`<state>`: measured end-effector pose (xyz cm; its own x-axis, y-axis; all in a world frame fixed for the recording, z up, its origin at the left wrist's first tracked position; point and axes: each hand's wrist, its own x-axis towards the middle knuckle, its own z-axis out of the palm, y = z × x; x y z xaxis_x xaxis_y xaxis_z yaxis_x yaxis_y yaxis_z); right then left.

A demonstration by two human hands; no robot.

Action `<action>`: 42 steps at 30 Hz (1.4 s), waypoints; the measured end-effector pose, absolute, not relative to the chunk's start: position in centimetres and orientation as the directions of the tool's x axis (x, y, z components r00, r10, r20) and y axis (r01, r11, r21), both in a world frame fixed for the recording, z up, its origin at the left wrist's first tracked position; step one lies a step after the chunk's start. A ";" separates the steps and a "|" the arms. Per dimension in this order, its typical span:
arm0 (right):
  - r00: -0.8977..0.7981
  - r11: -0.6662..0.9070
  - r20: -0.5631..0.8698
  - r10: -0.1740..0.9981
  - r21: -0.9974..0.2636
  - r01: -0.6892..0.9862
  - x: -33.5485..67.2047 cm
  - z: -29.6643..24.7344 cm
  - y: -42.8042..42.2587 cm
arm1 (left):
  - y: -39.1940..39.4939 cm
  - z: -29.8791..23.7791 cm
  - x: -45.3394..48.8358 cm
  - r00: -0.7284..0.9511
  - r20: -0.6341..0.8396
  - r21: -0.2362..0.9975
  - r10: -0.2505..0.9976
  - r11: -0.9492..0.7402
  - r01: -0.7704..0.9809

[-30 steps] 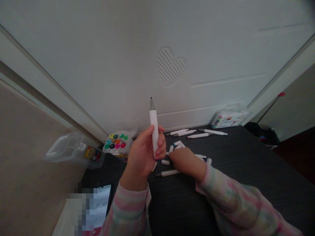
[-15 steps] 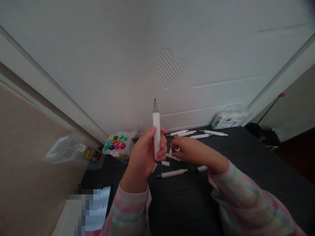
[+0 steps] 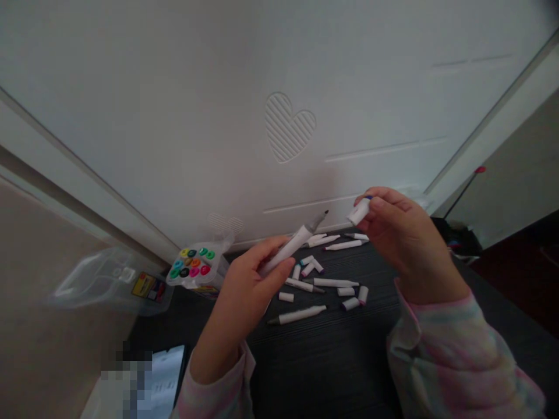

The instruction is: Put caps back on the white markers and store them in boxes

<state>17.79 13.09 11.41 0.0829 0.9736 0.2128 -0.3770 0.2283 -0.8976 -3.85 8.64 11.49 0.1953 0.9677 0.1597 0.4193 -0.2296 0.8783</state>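
My left hand [image 3: 248,285] is closed round a white uncapped marker [image 3: 296,240], tilted with its grey tip pointing up and to the right. My right hand [image 3: 399,233] is raised to the right of that tip and pinches a small white marker cap [image 3: 358,212] with a purple end. Tip and cap are a short way apart. Below both hands, several white markers [image 3: 297,315] and loose caps [image 3: 351,302] lie scattered on the dark table [image 3: 332,361].
A clear box of markers with coloured ends [image 3: 194,265] stands at the table's left back. Its clear lid [image 3: 109,282] lies further left. More markers [image 3: 343,244] lie against the white heart-embossed panel [image 3: 288,125]. A tablet [image 3: 161,381] sits at the lower left.
My right hand has lifted off the table with a cap and moved up and right. The marker in my left hand has tipped from upright to slanting right.
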 end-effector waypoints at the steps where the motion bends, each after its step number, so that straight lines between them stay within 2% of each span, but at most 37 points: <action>1: 0.090 0.225 0.206 0.974 -0.886 -0.406 17.7 11.6 13.0 | 8.6 11.5 -3.9 0.198 0.184 0.851 0.963 -0.256 0.459; 5: 0.052 0.198 0.194 0.980 -0.889 -0.413 17.2 12.2 12.3 | 8.4 11.7 -3.9 0.227 0.266 0.758 0.937 -0.349 0.551; 11: 0.066 0.197 0.186 0.980 -0.949 -0.246 17.0 12.4 11.8 | 8.0 12.1 -3.7 0.213 0.339 0.733 0.916 -0.399 0.551; 15: 0.047 0.199 0.194 0.980 -0.960 -0.198 16.8 12.5 11.6 | 8.1 12.1 -3.8 0.206 0.328 0.742 0.922 -0.387 0.548; 25: -0.026 0.254 0.265 0.964 -0.946 -0.200 16.6 12.0 11.6 | 8.3 11.9 -4.0 0.211 0.316 0.741 0.925 -0.379 0.554; 31: -0.043 0.282 0.289 0.956 -0.951 -0.127 16.5 11.7 11.5 | 8.3 11.9 -4.0 0.202 0.311 0.746 0.929 -0.371 0.553; 34: -0.056 0.287 0.298 0.953 -0.946 -0.150 16.6 11.6 11.5 | 8.3 11.9 -4.0 0.204 0.331 0.737 0.921 -0.388 0.553; 39: -0.059 0.306 0.312 0.948 -0.948 -0.088 16.2 11.5 11.6 | 8.2 11.9 -3.8 0.205 0.354 0.705 0.912 -0.405 0.582; 42: -0.075 0.279 0.290 0.954 -0.952 -0.127 15.9 11.4 11.6 | 8.2 11.9 -3.8 0.227 0.363 0.671 0.904 -0.423 0.609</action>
